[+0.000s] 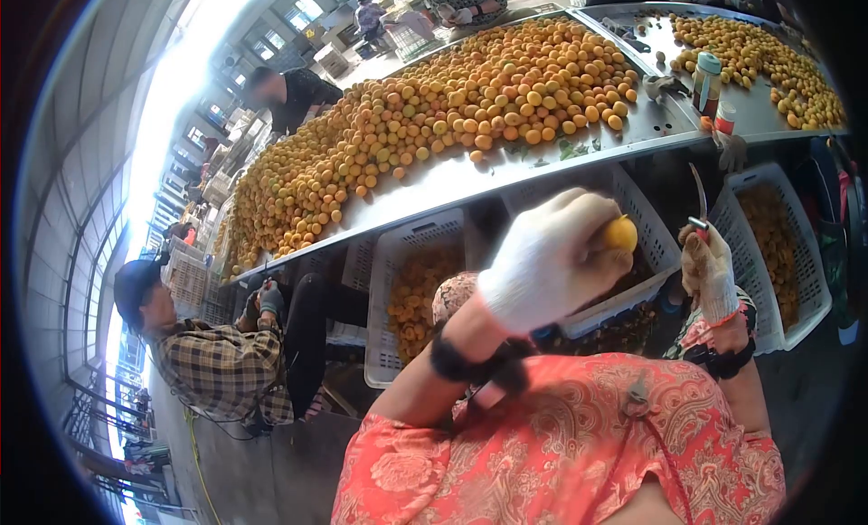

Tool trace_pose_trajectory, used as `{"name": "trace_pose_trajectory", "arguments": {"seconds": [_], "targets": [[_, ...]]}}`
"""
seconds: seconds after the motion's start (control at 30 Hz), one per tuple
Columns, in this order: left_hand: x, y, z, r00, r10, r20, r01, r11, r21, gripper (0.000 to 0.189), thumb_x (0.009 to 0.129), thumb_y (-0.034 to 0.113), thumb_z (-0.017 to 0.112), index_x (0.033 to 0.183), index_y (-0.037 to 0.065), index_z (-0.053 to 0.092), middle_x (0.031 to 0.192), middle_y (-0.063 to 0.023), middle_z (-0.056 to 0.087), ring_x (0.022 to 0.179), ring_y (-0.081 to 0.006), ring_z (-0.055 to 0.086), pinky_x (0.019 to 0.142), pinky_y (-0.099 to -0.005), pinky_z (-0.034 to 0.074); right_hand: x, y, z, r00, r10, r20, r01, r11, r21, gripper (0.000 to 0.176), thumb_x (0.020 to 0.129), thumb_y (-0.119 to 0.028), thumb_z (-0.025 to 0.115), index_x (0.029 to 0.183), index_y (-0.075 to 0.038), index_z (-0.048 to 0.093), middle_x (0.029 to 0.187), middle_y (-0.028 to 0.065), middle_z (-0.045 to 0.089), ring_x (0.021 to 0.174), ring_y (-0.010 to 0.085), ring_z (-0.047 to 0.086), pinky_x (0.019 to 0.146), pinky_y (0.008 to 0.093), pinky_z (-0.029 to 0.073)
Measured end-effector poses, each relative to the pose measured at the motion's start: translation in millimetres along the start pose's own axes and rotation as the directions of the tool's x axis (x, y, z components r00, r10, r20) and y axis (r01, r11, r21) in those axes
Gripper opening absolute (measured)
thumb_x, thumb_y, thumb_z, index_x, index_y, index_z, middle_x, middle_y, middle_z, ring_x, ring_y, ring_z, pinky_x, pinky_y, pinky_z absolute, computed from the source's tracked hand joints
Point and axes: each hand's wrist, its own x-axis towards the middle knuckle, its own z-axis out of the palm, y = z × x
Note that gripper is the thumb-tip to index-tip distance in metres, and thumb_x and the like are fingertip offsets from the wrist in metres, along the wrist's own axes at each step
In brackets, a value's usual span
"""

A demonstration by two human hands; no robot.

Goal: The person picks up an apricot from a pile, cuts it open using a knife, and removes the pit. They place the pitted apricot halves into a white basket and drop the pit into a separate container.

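My left hand point(556, 263), in a white glove with a soiled palm side, is raised in front of me and closed around a yellow-orange apricot point(620, 234). To its right, my right hand point(710, 276), also gloved, grips a small knife point(700, 192) with a thin curved blade pointing up. The knife's red handle is mostly hidden by the fingers. Blade and apricot are apart. Below and behind my left hand stands a white plastic crate point(653, 219), its contents partly covered by the hand. Whole apricots point(488, 104) lie heaped on the metal table point(434, 183) beyond.
White crates holding orange fruit pieces stand at left point(378, 331) and right point(818, 272). A bottle point(706, 80) and a red-and-white container point(724, 118) are by the table edge. A co-worker in a plaid shirt point(221, 362) sits at left; others are around the table.
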Motion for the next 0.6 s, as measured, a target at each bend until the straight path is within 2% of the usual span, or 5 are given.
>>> {"name": "trace_pose_trajectory", "arguments": {"seconds": [0.13,0.2,0.47,0.53,0.6], "targets": [[3.8,-35.3,57.3,0.999,0.011,0.053,-0.015,0.997,0.079,0.032,0.071,0.017,0.080,0.096,0.003,0.065,0.086,-0.0138,0.063,0.079,-0.0343,0.065,0.070,-0.0408,0.053,-17.4,-34.2,44.7,0.969,-0.003,0.247,0.031,0.993,-0.110,0.055,0.090,-0.054,0.070,0.115,-0.008,0.053,0.073,-0.0069,0.046,0.054,0.0004,0.040,0.045,0.0180,0.030],[6.1,-36.7,69.9,0.999,-0.002,0.041,0.000,0.999,0.047,0.028,0.070,0.020,0.079,0.086,0.003,0.064,0.083,-0.0150,0.063,0.077,-0.0358,0.064,0.068,-0.0423,0.052,-12.4,-17.5,51.1,0.959,-0.141,0.246,0.197,0.955,-0.221,0.048,0.093,-0.050,0.067,0.112,-0.007,0.055,0.077,-0.0061,0.049,0.061,0.0007,0.043,0.051,0.0184,0.034],[3.5,-38.9,75.9,0.999,0.038,0.018,-0.039,0.999,0.018,0.024,0.071,0.023,0.076,0.077,0.004,0.064,0.073,-0.0163,0.063,0.072,-0.0382,0.065,0.066,-0.0436,0.052,-27.0,-49.2,79.6,0.968,-0.078,0.238,0.147,0.946,-0.288,0.022,0.095,-0.024,0.062,0.105,-0.005,0.059,0.082,-0.0038,0.056,0.072,0.0032,0.050,0.060,0.0202,0.041],[-0.1,-34.0,66.0,0.981,-0.112,0.158,0.130,0.986,-0.108,0.018,0.074,0.014,0.074,0.085,0.001,0.068,0.072,-0.0126,0.066,0.064,-0.0181,0.066,0.061,-0.0335,0.053,-26.5,-50.9,77.5,0.954,-0.009,0.298,0.071,0.978,-0.196,0.016,0.097,-0.022,0.059,0.100,-0.006,0.059,0.082,-0.0037,0.056,0.075,0.0037,0.049,0.064,0.0229,0.042],[-5.5,-45.0,68.8,0.950,-0.208,0.232,0.245,0.958,-0.147,0.012,0.082,0.002,0.067,0.094,-0.001,0.070,0.079,-0.0034,0.069,0.076,-0.0059,0.061,0.065,-0.0265,0.054,-20.0,-31.3,76.6,0.932,-0.232,0.279,0.311,0.907,-0.284,0.018,0.097,-0.024,0.061,0.095,-0.006,0.059,0.080,-0.0011,0.055,0.076,0.0065,0.050,0.065,0.0260,0.044]]}}
